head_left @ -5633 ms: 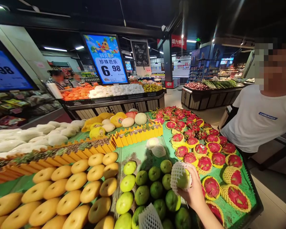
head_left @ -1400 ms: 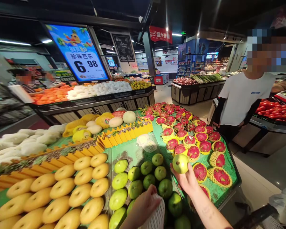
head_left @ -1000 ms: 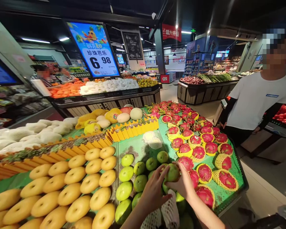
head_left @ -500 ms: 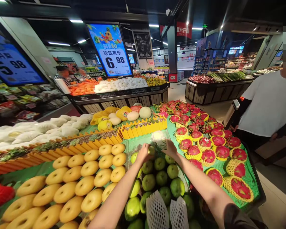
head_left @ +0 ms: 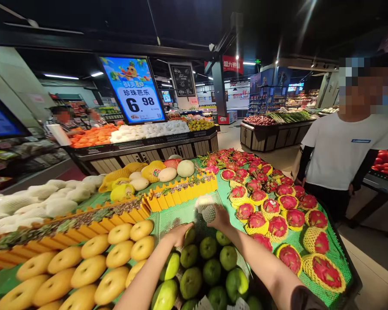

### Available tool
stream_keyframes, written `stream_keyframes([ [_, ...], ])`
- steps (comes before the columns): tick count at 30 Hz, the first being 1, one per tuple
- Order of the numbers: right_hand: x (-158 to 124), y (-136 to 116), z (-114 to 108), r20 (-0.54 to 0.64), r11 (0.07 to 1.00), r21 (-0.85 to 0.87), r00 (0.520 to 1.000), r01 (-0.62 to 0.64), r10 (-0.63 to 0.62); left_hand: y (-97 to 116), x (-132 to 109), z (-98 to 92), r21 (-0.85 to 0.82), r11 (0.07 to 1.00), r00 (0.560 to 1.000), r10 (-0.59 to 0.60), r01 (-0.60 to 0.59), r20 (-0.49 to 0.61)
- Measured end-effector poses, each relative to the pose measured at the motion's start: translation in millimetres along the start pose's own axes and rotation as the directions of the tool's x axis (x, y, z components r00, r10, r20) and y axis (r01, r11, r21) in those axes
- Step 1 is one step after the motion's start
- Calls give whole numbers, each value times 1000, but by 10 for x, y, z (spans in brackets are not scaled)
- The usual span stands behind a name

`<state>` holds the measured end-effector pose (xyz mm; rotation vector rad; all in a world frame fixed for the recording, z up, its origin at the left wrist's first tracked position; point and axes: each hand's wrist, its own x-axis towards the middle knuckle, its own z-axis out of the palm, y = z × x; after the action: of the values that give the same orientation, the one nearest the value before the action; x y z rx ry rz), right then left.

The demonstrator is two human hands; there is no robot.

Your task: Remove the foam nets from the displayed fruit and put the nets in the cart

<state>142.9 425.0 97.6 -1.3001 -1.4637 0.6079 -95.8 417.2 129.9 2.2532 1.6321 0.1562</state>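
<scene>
Rows of round, glossy green fruit [head_left: 211, 270] lie in a bin in front of me. My left hand [head_left: 179, 235] is at the far left of these rows, its fingers closed around one green fruit [head_left: 190, 237]. Across from it, my right hand [head_left: 221, 217] grips a fruit in a white foam net [head_left: 209, 213]. Just behind that one rests a second white netted fruit [head_left: 203, 200] on the clear sheet. At the bottom edge, white foam net sleeves [head_left: 204, 304] lie on the green fruit, partly cut off.
Yellow pears [head_left: 111, 286] sit in rows to the left. Dragon fruit [head_left: 280, 228] in yellow nets cover the right side. A low yellow fence [head_left: 181, 194] runs behind the bin, with melons [head_left: 167, 174] beyond. A person in a white shirt [head_left: 345, 150] stands at right.
My view has tilted up and shifted right, bringing more of the person into sight. My left hand has moved away from my right, with a green fruit at its fingers. My right hand stays at the netted fruit.
</scene>
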Motion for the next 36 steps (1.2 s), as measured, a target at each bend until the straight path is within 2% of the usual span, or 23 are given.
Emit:
stream_keyframes([
  [2, -79, -64, -75, -9, 999, 36, 1000, 3, -3, 30, -9, 4, -34, 999, 999, -38, 39, 17],
  [5, -267, -168, -247, -5, 994, 107, 1000, -19, 20, 150, -65, -50, -75, 996, 999, -48, 46, -24],
  [8, -482, -224, -433, 8, 948, 309, 997, -75, 76, 424, -178, -165, -163, 985, 978, 22, -56, -206],
  [10, -605, -229, -542, 10, 893, 441, 995, -95, 100, 704, -295, -230, -330, 902, 869, 90, -278, -487],
  [11, -658, -226, -590, 6, 872, 480, 995, -93, 103, 863, -363, -250, -348, 878, 840, 103, -328, -532],
  [12, -704, -222, -633, -4, 866, 493, 995, -83, 97, 1026, -433, -260, -354, 866, 832, 119, -354, -542],
  [13, -745, -220, -672, -14, 866, 496, 996, -69, 87, 1184, -499, -261, -355, 849, 825, 152, -391, -544],
  [15, -815, -223, -739, -34, 864, 502, 997, -40, 66, 1455, -600, -240, -307, 802, 802, 320, -513, -505],
  [18, -900, -234, -818, -46, 868, 496, 998, -6, 33, 1683, -631, -170, -249, 790, 781, 403, -560, -477],
  [21, -978, -210, -882, -128, 888, 456, 992, 58, 0, 1730, -570, -101, -258, 792, 778, 379, -553, -502],
  [25, -1077, -115, -977, -223, 896, 415, 972, 157, -67, 1745, -575, -112, -310, 792, 815, 365, -526, -449],
  [28, -1130, -62, -1077, -197, 895, 380, 966, 234, -169, 1784, -664, -164, -298, 788, 821, 411, -539, -396],
  [31, -1155, -40, -1171, -162, 913, 297, 957, 281, -242, 1814, -710, -143, -207, 807, 815, 475, -554, -331],
  [34, -1142, -20, -1234, -93, 921, 224, 948, 318, -305, 1821, -673, -12, -167, 850, 845, 437, -500, -309],
  [36, -1103, -6, -1274, -51, 902, 219, 927, 372, -371, 1814, -627, 99, -225, 859, 863, 371, -459, -344],
])
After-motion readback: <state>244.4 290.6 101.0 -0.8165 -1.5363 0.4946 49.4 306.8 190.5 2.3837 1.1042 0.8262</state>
